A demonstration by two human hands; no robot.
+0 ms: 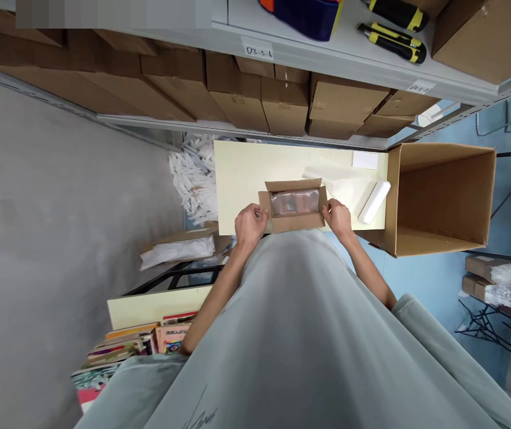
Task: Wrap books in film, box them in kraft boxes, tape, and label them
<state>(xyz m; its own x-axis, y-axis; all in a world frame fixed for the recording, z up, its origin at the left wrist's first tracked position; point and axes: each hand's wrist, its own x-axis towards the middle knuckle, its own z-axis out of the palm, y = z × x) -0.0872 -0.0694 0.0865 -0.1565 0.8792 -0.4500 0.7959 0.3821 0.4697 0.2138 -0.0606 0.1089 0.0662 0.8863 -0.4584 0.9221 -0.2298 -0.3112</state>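
Note:
A small cardboard box (298, 223) with its flaps up stands at the near edge of the pale table (240, 179). Inside it lies something reddish under clear plastic wrap (295, 201); what the wrap covers is hard to make out. My left hand (251, 225) pinches the box's left flap between thumb and fingers. At the opposite end, my right hand (338, 218) has its fingers closed on the right flap. Behind the box, a translucent sheet (342, 179) is spread on the tabletop, with a white roll (374, 202) to its right.
A large open carton (443, 199) adjoins the table's right end. White scraps (195, 179) are heaped beyond the left end. Across the back, a grey shelf (220, 37) bears brown boxes (282, 101) and utility knives (393, 44). Books (125, 351) sit at lower left.

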